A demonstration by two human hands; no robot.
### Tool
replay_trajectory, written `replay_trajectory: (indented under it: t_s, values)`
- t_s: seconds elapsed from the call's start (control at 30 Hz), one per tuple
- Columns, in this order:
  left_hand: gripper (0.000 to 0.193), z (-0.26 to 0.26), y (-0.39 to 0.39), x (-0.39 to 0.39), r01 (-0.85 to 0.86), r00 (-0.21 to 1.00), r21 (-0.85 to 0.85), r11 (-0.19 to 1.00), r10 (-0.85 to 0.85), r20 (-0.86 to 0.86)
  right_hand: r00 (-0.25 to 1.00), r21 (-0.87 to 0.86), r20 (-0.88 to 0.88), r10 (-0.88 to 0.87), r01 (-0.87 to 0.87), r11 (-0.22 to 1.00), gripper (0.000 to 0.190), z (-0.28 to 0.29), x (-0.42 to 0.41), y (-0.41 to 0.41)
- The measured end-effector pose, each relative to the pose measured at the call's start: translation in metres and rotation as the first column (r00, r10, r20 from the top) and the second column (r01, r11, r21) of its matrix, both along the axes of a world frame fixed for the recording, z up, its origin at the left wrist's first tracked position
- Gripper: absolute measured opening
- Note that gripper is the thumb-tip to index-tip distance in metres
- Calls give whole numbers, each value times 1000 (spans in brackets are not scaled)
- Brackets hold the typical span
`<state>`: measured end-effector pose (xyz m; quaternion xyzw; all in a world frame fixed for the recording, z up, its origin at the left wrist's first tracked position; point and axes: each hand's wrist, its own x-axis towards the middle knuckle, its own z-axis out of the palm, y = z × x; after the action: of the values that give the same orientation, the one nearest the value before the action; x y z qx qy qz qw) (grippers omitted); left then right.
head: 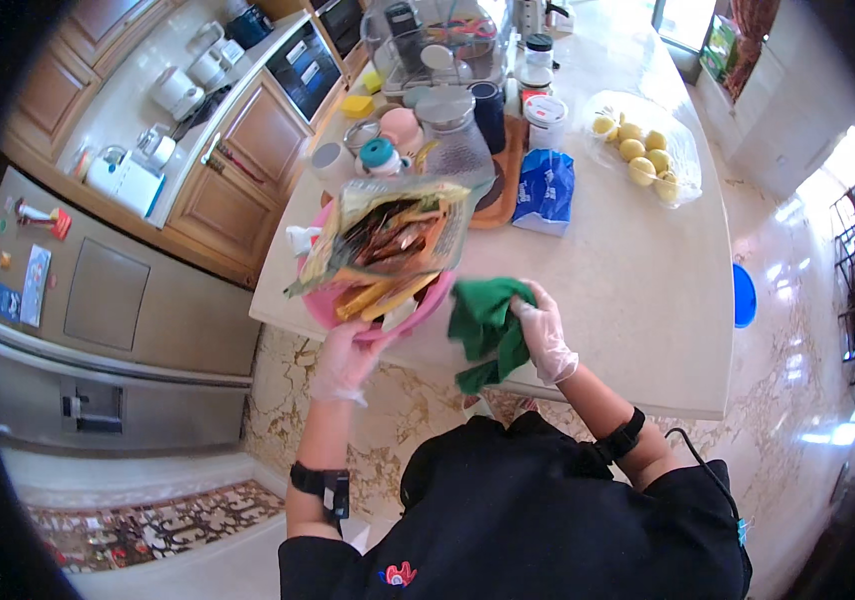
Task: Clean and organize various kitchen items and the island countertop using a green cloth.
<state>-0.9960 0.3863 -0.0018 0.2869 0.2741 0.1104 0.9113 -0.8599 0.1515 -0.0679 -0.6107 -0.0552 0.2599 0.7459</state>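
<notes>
My left hand (345, 360), in a clear disposable glove, grips the near rim of a pink plastic basin (315, 304). Bananas (390, 296) lie in the basin, and an open printed plastic bag (439, 240) with dark reddish-brown contents rests on top of them. My right hand (544, 330), also gloved, holds a crumpled green cloth (491, 322) over the near edge of the pale countertop (622, 330), to the right of the basin. The basin's far side is hidden by the bag.
Behind the basin stand a ribbed glass jar (454, 142), a dark tumbler (489, 112) and a teal-lidded cup (379, 156) by an orange tray (499, 210). A blue packet (545, 191) and a plastic bag of yellow fruit (641, 154) lie farther right.
</notes>
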Motion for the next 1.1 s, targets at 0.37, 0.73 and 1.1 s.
replay_trajectory:
  t_s: [0.37,0.73,1.1]
  values:
    - [41,-4,10,-24,94,976,-46,995,-101,-194,926,129,377,21,-75,989,56,-4,-4,87]
    - [42,4,26,-14,136,929,-162,977,-182,-321,888,-118,439,-133,205,972,34,-17,-14,71]
    - [39,-11,88,-6,389,893,-197,900,-421,-160,993,540,-113,24,41,840,25,-3,5,-37]
